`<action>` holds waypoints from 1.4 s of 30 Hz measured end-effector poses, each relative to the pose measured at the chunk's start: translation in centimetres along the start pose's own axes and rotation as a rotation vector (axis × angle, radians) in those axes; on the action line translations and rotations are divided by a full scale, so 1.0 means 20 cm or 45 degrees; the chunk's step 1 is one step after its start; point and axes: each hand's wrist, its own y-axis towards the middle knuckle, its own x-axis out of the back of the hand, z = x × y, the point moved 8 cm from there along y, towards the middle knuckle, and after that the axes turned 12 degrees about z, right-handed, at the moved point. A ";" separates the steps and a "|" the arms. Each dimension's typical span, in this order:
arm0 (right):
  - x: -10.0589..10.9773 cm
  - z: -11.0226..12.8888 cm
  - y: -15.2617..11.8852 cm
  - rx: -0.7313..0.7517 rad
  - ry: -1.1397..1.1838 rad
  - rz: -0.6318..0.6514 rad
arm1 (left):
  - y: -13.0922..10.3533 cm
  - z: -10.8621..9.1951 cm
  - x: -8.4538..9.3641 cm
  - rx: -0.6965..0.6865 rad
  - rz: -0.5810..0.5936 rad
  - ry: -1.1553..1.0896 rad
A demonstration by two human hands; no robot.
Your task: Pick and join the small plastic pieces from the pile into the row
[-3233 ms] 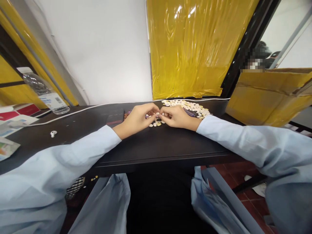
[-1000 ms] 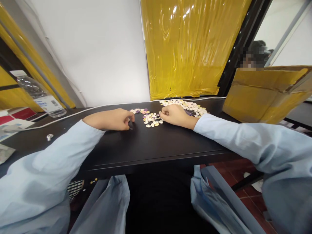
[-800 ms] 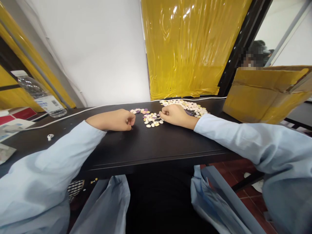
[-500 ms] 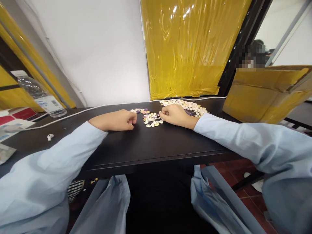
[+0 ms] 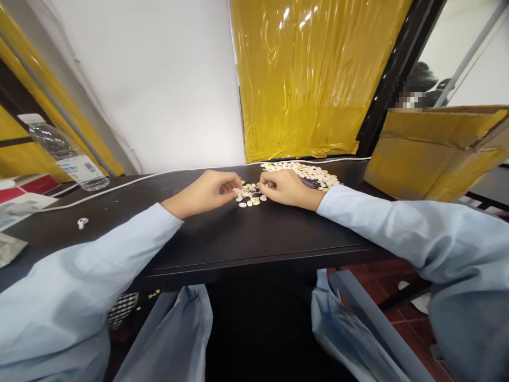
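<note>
A: State the position and condition of the left hand.

B: The left hand (image 5: 210, 192) is at the left edge of the near cluster of small oval button-like pieces (image 5: 249, 202) on the black table (image 5: 254, 233). Thumb and fingers are bent toward each other, partly closed, with the tips at the outermost pieces. Whether they grip one cannot be told.

A: And the right hand?

B: The right hand (image 5: 287, 189) is at the right edge of the same cluster. Its fingers are curled, index finger and thumb drawn together; whether a piece is pinched there cannot be told.

A: Locate the larger pile.

B: The larger pile of pale oval pieces (image 5: 310, 172) lies behind the right hand, before the yellow film (image 5: 310, 79).

A: List adjacent items.

B: Right: a cardboard box (image 5: 429, 154). Left: a capped plastic bottle (image 5: 77, 165), a white cable (image 5: 159, 174) along the rear, and a white earbud (image 5: 82, 222).
</note>
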 end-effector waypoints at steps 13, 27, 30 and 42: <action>-0.02 0.10 -0.03 0.307 0.023 0.039 | 0.04 -0.10 -0.05 -0.127 -0.159 -0.252; 0.00 0.13 -0.03 0.308 0.064 0.062 | 0.04 -0.09 -0.05 -0.182 -0.151 -0.132; 0.01 0.06 -0.01 0.132 0.053 0.037 | 0.04 -0.05 -0.05 -0.110 -0.150 -0.115; -0.05 -0.16 0.02 -0.320 -0.021 0.200 | -0.01 0.11 0.08 0.256 0.056 0.522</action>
